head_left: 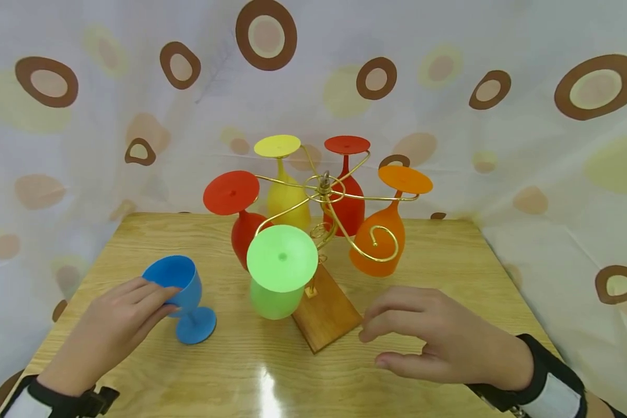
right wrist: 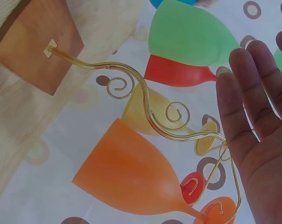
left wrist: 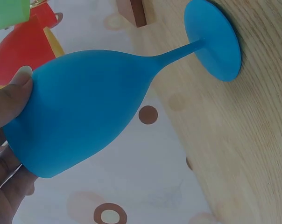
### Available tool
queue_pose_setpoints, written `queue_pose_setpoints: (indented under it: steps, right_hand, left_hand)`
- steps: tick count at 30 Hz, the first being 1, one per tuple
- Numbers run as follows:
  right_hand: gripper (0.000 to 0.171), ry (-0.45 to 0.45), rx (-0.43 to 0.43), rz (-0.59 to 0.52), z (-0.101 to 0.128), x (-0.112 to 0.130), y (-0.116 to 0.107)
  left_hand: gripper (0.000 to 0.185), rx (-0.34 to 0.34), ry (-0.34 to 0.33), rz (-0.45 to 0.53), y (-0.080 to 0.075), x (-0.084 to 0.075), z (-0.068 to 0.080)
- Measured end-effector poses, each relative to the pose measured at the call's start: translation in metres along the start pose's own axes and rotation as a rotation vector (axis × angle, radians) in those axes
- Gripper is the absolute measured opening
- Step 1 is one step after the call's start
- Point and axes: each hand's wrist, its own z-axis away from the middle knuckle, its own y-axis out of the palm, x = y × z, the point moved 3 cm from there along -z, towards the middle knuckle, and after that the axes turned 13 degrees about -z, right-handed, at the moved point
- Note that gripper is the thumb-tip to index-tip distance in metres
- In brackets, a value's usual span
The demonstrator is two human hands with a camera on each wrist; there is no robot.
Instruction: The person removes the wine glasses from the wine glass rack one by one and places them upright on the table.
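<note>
Blue goblet [head_left: 180, 296] upright on tabletop [head_left: 439, 255], foot flat on the wood, left of the rack. Left hand [head_left: 117, 322] wrapped round the bowl from the near side, thumb [left wrist: 12, 95] pressed on the bowl near the rim, fingers curled behind; grip clamped on the goblet, stem and foot left free, probably so the glass can be turned over. Right hand [head_left: 439, 342] hovering just beside the wooden base [head_left: 326, 310], fingers [right wrist: 234, 107] straight and apart, holding nothing; looks placed to steady the rack. Gold wire rack [head_left: 326, 191] carrying five goblets upside down, feet caught in the hooks, bowls hanging: green goblet [head_left: 279, 270] nearest, red one [head_left: 240, 217] left, yellow [head_left: 284, 186] and second red [head_left: 346, 186] behind, orange [head_left: 384, 229] right. Curled arm at front right [head_left: 378, 241] with no glass hung. Blue goblet well apart from the right hand, near the green one.
</note>
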Motion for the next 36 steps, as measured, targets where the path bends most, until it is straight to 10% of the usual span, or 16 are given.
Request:
queue_pose_setpoints:
  steps: [19,28,36]
  right_hand:
    - [0.023,-0.051,0.044,0.068,-0.033,0.02,-0.013]
    - [0.015,-0.172,-0.085,0.177,-0.07,0.032,-0.026]
    - [0.031,-0.062,-0.017,0.296,-0.108,0.032,-0.029]
  left_hand:
    - [0.048,0.046,0.029,0.009,0.005,-0.001,0.002]
    - [0.052,0.088,0.002,0.018,0.005,0.001,0.005]
    - [0.05,0.043,0.003,0.034,-0.006,-0.006,0.004]
